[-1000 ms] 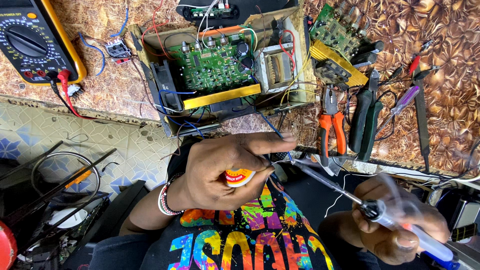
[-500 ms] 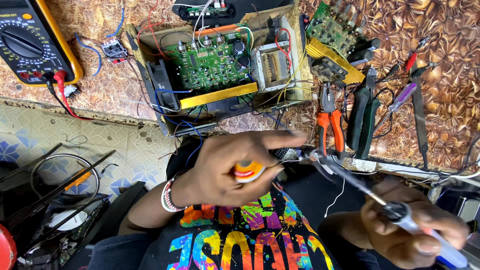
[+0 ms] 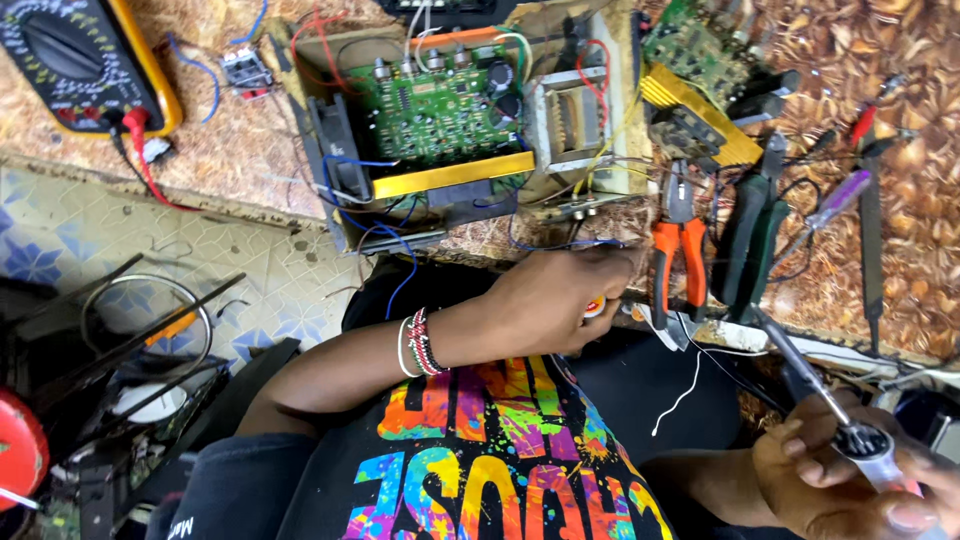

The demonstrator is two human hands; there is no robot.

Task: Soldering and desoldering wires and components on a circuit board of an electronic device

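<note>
Fingers of the left hand [image 3: 555, 305] curl shut around a small orange-white object [image 3: 594, 308]; right hand [image 3: 850, 480] fingers grip a soldering iron [image 3: 800, 375], pliers [image 3: 678, 262] just above.

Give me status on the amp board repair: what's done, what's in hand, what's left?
Done: the case is open, the green circuit board exposed, and the multimeter and pliers are laid out. In hand: the right hand grips a soldering iron; the left hand holds a small orange-and-white item at the bench edge. Left: loose wires trail out of the case.
</note>
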